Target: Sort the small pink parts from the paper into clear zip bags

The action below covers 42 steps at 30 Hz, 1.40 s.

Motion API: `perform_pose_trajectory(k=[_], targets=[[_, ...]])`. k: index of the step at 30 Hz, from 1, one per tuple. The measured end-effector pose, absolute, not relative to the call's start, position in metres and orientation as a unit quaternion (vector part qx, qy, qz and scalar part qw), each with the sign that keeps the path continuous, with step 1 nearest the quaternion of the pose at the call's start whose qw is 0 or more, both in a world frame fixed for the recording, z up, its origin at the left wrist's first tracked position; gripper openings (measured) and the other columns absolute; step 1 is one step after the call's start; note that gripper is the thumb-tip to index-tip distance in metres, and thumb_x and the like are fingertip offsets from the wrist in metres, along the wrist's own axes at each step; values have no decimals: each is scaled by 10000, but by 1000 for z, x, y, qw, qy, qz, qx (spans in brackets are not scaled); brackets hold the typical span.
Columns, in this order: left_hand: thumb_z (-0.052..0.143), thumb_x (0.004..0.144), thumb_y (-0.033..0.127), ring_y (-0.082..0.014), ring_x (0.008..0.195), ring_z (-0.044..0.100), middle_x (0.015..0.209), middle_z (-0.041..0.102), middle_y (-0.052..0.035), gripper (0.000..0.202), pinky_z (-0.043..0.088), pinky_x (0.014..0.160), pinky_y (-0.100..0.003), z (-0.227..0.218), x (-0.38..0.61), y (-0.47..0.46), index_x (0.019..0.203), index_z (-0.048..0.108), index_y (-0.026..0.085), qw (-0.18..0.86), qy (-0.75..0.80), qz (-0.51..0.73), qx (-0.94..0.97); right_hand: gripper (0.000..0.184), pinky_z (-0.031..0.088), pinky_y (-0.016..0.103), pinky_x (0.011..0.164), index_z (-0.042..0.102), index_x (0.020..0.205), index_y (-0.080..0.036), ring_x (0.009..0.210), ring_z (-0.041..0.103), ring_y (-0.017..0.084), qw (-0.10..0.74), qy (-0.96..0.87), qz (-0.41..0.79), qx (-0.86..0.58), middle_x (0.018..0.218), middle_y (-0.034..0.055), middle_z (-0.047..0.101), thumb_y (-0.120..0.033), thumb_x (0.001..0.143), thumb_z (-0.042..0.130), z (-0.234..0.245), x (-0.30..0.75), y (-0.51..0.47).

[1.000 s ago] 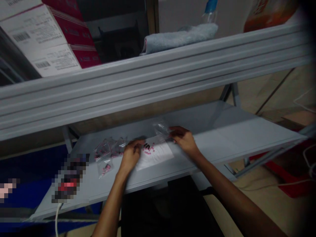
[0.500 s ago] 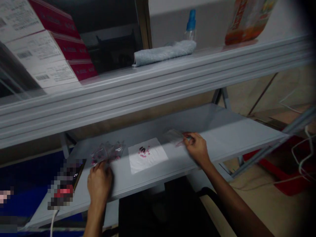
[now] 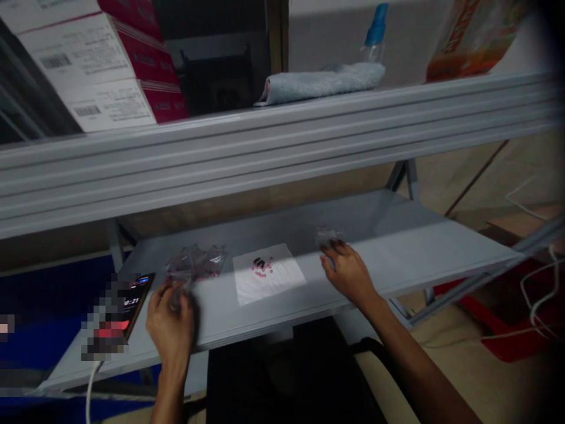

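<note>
My left hand (image 3: 170, 318) has curled fingers around the near part of a small clear plastic bag (image 3: 180, 278), at the front of a pile of clear bags (image 3: 200, 262) holding pink bits. My right hand (image 3: 348, 271) is over the right side of the board, its fingers apart. Just beyond its fingertips lies another clear plastic bag (image 3: 327, 234); whether they still touch is blurred. Between the hands, a white paper sheet (image 3: 269, 285) bears several small pink round pieces (image 3: 260, 272) and a few dark oblong pieces (image 3: 259, 261).
A phone (image 3: 132, 303) with a white cable (image 3: 90, 388) lies at the left end of the grey board (image 3: 379, 227). On the shelf (image 3: 247, 132) above stand stacked boxes (image 3: 101, 70), a folded cloth (image 3: 324, 83), a blue-capped bottle (image 3: 375, 35) and an orange pouch (image 3: 468, 47).
My right hand has loosened its fingers from the clear bag, which now rests beyond them. My left hand has drawn back slightly with a bag. The view has shifted.
</note>
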<state>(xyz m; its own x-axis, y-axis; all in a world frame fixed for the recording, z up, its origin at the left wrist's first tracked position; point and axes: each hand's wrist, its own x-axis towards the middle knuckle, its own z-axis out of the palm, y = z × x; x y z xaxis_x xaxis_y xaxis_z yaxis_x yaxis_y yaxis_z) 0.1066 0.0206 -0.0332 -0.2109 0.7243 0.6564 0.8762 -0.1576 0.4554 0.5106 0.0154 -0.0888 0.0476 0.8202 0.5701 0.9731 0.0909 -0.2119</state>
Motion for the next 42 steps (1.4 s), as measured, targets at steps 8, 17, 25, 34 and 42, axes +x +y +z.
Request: perform_pose_trajectory(k=[8,17,25,34,42], targets=[[664,819,374,-248,1051,654,1098,709,-84,355,470,1006,-424,-22,98,17,1106,691,166,-104,-581,-672,-448,544,261,647,1126,429,1465,-178,1485,136,390,414,-637,-157,-631,1610,141,213,-320,944,493,-66,497,9],[738,781,389,-197,636,711,896,769,-109,381,575,610,-298,0,182,-23,1069,720,141,-562,-461,-477,-494,332,566,339,772,638,1213,-245,866,684,204,476,-653,419,-414,1050,79,717,-393,919,597,-5,410,-45],[703,800,442,-141,469,645,1053,750,-104,368,524,459,-270,-11,207,-30,1046,694,168,-527,-481,-441,-544,288,485,213,483,662,813,-161,546,652,122,346,-551,693,-311,712,23,697,-446,818,704,-5,418,-52],[650,852,375,-205,790,635,802,681,-33,176,499,730,-276,10,206,-45,779,696,222,-243,-513,-501,-654,273,428,188,421,682,733,-165,470,592,106,427,-573,608,-345,572,-10,624,-421,821,711,-8,401,-53],[564,921,404,-169,683,588,694,627,-6,272,445,646,-237,22,215,-59,742,616,205,-430,-455,-348,-698,209,455,201,527,690,782,-182,554,570,93,426,-620,564,-340,709,2,675,-381,843,701,-5,394,-61]])
